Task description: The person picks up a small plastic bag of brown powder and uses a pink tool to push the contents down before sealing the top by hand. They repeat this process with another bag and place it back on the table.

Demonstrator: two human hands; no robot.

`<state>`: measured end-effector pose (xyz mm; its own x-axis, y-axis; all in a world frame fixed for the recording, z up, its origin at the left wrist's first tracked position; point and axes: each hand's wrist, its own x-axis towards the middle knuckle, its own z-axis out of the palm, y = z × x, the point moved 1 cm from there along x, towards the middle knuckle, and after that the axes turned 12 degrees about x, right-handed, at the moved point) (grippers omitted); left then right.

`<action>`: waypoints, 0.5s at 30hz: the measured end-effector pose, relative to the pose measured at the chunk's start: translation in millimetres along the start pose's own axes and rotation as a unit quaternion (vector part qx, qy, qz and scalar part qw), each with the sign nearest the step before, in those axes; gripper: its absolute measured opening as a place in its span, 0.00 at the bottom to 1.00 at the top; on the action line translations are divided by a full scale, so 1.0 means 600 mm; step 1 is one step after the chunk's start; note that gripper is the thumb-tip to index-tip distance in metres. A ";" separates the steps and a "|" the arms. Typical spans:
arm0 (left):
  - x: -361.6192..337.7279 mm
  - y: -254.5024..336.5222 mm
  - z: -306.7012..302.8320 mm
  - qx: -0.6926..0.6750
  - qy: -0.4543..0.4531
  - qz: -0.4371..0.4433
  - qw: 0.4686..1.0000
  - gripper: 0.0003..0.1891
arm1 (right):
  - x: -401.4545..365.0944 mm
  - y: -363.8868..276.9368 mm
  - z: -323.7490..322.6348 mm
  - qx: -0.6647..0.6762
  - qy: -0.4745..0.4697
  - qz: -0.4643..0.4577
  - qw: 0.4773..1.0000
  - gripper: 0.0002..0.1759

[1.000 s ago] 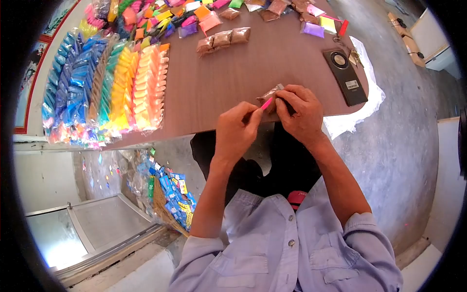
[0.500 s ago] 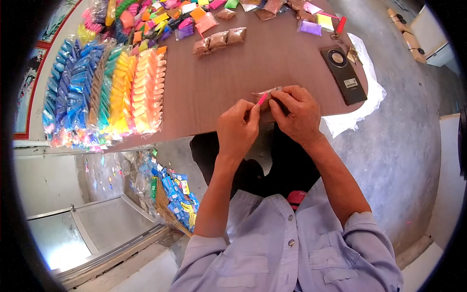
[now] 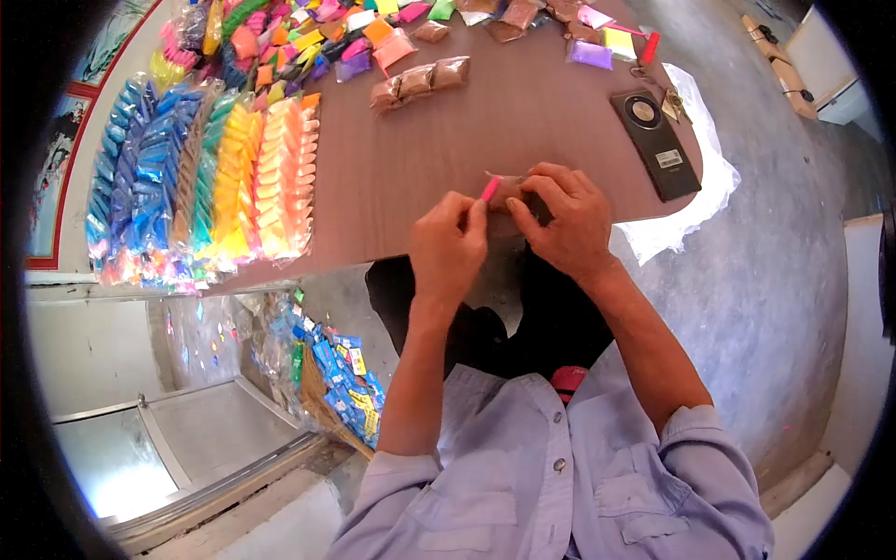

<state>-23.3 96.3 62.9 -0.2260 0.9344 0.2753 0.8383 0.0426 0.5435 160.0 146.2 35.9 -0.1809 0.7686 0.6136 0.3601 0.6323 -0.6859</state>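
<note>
My left hand (image 3: 448, 245) is closed at the near edge of the table, with a short bright-pink stick (image 3: 490, 189) standing out from between its thumb and forefinger. Beside it, my right hand (image 3: 567, 219) has its thumb and fingers bent around the right end of a small clear packet of brown material (image 3: 507, 193). The pink stick lies against the packet's left end. Fingers hide part of the packet. Farther back on the table sits a row of similar brown packets (image 3: 420, 81).
Clear sleeves of colourful packets (image 3: 215, 177) cover the table's left side, and loose coloured packets (image 3: 322, 42) are heaped behind. A dark phone (image 3: 656, 145) lies near the right edge, by keys (image 3: 674, 105) and a red object (image 3: 651, 48). Blue packets (image 3: 345, 378) pile below left.
My left hand has moved slightly left and down, carrying the pink stick toward the packet's left end. The right hand has shifted a little left, its fingers more spread.
</note>
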 end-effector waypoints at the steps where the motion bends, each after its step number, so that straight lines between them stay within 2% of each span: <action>1: 0.002 -0.015 0.000 -0.001 -0.002 0.002 1.000 0.09 | 0.000 -0.002 -0.001 0.001 -0.002 0.003 1.000 0.13; 5: 0.009 -0.036 -0.021 -0.006 -0.004 -0.047 0.999 0.09 | 0.001 -0.006 0.001 -0.005 -0.007 -0.001 1.000 0.14; 7: 0.007 -0.009 -0.025 -0.031 0.032 -0.025 0.999 0.09 | 0.000 -0.005 0.002 -0.008 -0.007 -0.002 1.000 0.15; 10: -0.003 0.019 -0.009 -0.014 0.006 0.008 1.000 0.08 | 0.000 -0.004 -0.001 -0.020 -0.014 -0.004 1.000 0.16; 15: 0.002 -0.026 -0.008 -0.001 0.010 -0.003 1.000 0.09 | -0.003 -0.004 -0.005 -0.020 -0.018 -0.005 1.000 0.17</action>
<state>-39.1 94.8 58.4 -0.2407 0.9269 0.2880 0.8361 0.0473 0.5466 162.2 143.3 37.7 -0.2170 0.7653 0.6059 0.3939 0.6366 -0.6630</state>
